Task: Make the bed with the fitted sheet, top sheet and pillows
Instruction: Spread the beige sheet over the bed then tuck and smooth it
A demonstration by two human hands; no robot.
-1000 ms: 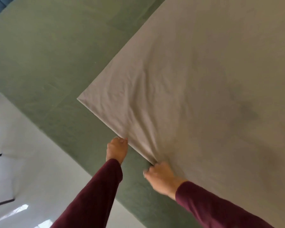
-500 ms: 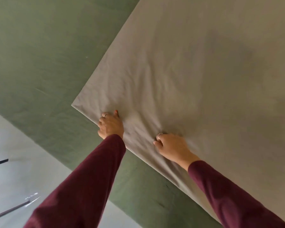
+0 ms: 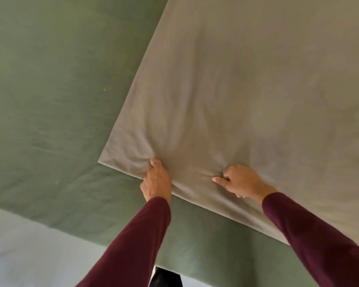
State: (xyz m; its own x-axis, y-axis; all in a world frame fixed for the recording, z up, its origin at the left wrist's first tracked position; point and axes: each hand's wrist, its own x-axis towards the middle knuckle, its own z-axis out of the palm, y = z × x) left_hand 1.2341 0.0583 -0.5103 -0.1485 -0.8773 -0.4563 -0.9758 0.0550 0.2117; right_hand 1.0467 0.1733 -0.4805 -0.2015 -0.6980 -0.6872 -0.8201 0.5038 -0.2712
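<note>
My one head-worn camera looks steeply down, close over the bed (image 3: 50,100); the beige sheet (image 3: 257,90) spreads toward 1 o'clock, and pale floor (image 3: 19,245) shows at 7 o'clock.

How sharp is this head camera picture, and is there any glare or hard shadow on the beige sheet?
Head view: soft overall, with slight blur on the left hand and right hand; light is dim and even; the beige top sheet shows only faint crease shading, no glare; the green fitted sheet is matte; straight edges lean from the wide lens.
</note>
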